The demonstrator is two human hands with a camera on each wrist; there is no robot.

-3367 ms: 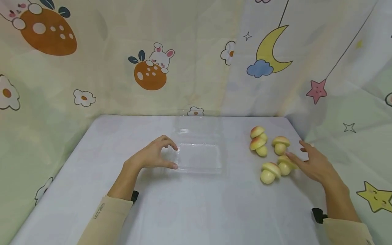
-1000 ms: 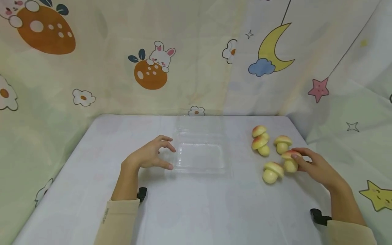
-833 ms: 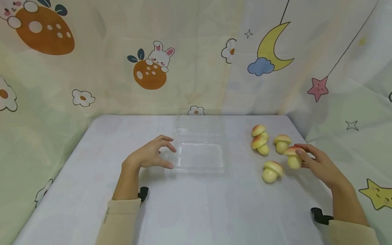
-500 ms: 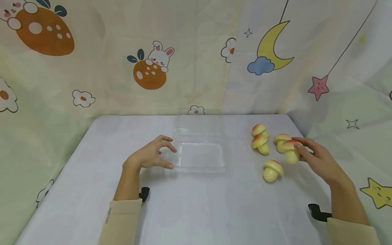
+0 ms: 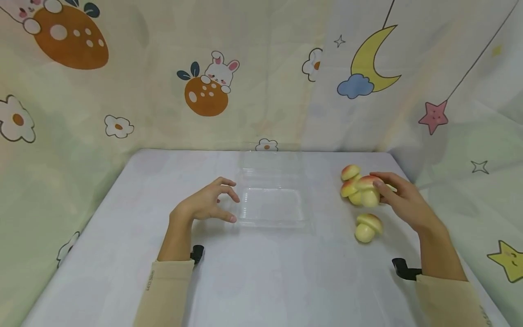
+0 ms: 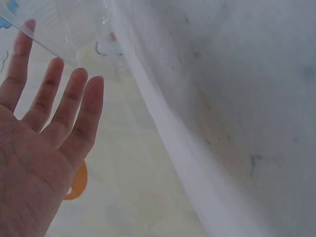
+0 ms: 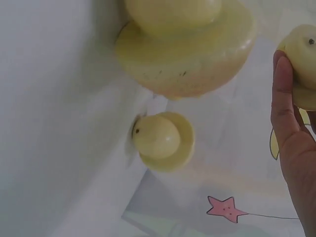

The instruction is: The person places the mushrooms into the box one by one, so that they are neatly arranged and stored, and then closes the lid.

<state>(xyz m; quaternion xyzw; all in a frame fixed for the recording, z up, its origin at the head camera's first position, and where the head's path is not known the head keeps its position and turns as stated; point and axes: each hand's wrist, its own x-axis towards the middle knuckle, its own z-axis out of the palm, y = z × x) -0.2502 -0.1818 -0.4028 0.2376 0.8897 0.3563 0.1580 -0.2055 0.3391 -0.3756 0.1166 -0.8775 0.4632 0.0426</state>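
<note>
Hanging behind and beside the white-covered tabletop (image 5: 286,277): pale cartoon-print fabric (image 5: 269,91). Right hand's grip (image 5: 402,200) pinches a yellow mushroom (image 5: 369,193), tabletop's right side, near other mushrooms (image 5: 367,229). Left hand's grip (image 5: 206,200) is released, fingers curved beside the clear container (image 5: 273,204), mid-tabletop.

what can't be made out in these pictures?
Held mushroom: right wrist view, cut off by right edge.
Far right mushroom: head view, mostly hidden by right hand and held mushroom.
Clear container: left wrist view, cut off by top edge.
Sleeve lettering: head view, too small.
</note>
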